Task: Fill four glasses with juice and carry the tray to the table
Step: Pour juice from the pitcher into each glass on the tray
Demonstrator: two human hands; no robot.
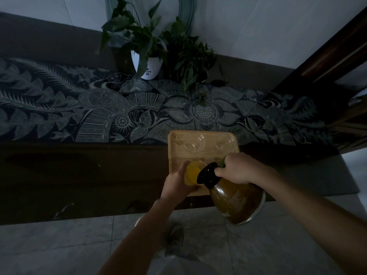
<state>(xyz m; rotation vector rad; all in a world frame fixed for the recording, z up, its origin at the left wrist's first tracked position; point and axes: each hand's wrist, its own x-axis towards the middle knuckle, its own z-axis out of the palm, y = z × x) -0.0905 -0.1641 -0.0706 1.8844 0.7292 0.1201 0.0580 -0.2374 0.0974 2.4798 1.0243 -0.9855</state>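
Observation:
A light wooden tray (174,153) lies on a dark wooden surface near its front edge. My left hand (178,182) is wrapped around a glass (193,171) holding orange juice at the tray's near left. My right hand (238,168) grips the handle of a glass jug (236,201) with a black lid, tilted so its spout sits over that glass. The jug is mostly full of dark amber juice. Two clear glasses stand at the back of the tray, one (194,142) in the middle and one (225,142) to the right; both look empty.
A patterned dark runner (99,112) covers the back of the surface. A white pot with a leafy plant (148,65) and a second plant (188,56) stand against the wall. Dark wooden furniture (333,62) rises at the right. Pale tiled floor (59,247) lies below me.

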